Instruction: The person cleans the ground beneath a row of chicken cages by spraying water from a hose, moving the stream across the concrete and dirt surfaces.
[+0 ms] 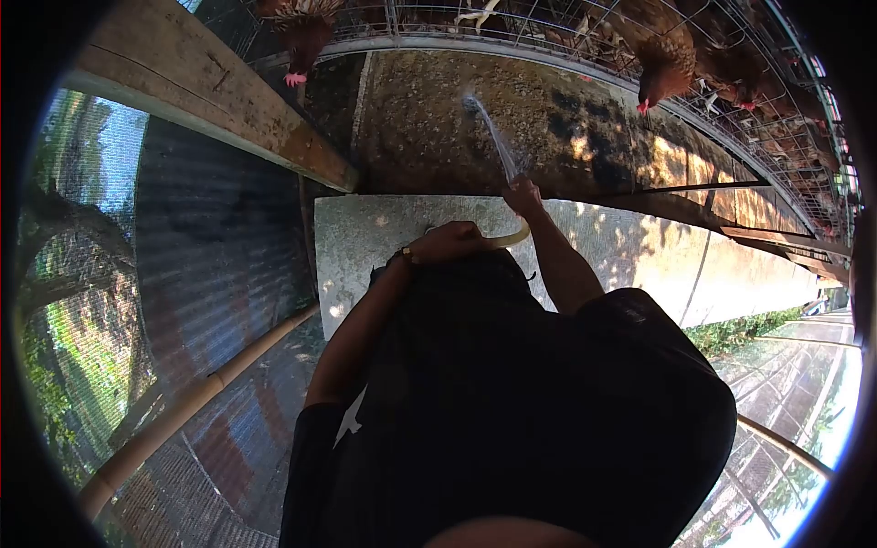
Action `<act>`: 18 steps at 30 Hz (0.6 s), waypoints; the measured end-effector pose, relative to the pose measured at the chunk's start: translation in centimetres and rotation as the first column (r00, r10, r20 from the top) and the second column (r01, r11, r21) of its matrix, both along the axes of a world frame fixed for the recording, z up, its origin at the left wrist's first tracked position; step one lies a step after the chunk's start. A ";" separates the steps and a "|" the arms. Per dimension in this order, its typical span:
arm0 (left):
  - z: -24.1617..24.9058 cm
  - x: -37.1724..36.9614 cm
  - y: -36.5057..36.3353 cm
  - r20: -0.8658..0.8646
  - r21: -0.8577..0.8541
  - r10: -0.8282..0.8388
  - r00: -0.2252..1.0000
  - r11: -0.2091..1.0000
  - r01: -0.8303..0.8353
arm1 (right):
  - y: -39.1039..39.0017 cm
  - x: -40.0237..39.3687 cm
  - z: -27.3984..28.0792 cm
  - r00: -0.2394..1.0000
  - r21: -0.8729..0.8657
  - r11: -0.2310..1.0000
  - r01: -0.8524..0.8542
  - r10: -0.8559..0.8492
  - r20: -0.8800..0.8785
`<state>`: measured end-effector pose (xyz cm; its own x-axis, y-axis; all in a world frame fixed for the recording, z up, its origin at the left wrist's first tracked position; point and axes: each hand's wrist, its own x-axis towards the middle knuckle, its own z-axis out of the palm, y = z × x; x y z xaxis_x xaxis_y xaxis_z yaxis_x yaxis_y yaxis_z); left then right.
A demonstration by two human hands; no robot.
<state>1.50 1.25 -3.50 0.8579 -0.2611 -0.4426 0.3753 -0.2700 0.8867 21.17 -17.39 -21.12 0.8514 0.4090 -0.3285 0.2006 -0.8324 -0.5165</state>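
Observation:
A pale hose (pixel 512 239) runs between my two hands. My right hand (pixel 523 195) is closed around its front end, and a jet of water (pixel 494 133) sprays from there onto the brown, littered ground (pixel 420 114) below the cages. Near my waist, my left hand (pixel 457 241) is wrapped round the hose further back, with a band on the wrist. Part of the hose behind my left hand is hidden by the hand and my dark shirt.
Wire cages (pixel 548 46) with brown hens (pixel 665 59) curve across the top and right. A wooden post (pixel 219 87) stands at upper left. The concrete walkway (pixel 630 242) extends right. A bamboo pole (pixel 206 388), corrugated sheets (pixel 224 210) and netting are at left.

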 end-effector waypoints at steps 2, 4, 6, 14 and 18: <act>0.4 0.0 0.1 -0.005 -0.007 0.002 1.000 1.000 -0.002 | 0.0 -0.5 0.0 1.000 0.027 0.999 0.017 -0.017 0.018; 0.5 0.0 0.1 -0.009 0.000 0.006 1.000 1.000 -0.006 | -0.3 -0.7 -0.2 0.999 0.044 0.999 0.032 -0.032 0.001; 0.6 0.0 0.1 -0.002 0.006 0.003 1.000 1.000 -0.003 | -0.2 -0.9 0.1 0.998 0.052 0.998 0.043 -0.041 -0.051; 0.3 0.0 0.1 0.019 0.002 -0.011 1.000 1.000 0.011 | 0.3 -0.6 1.9 0.992 0.048 0.996 0.080 -0.074 -0.106; 0.7 0.0 0.2 -0.002 0.006 -0.009 1.000 1.000 0.009 | 0.6 -0.8 4.0 0.968 0.017 0.991 0.133 -0.126 -0.218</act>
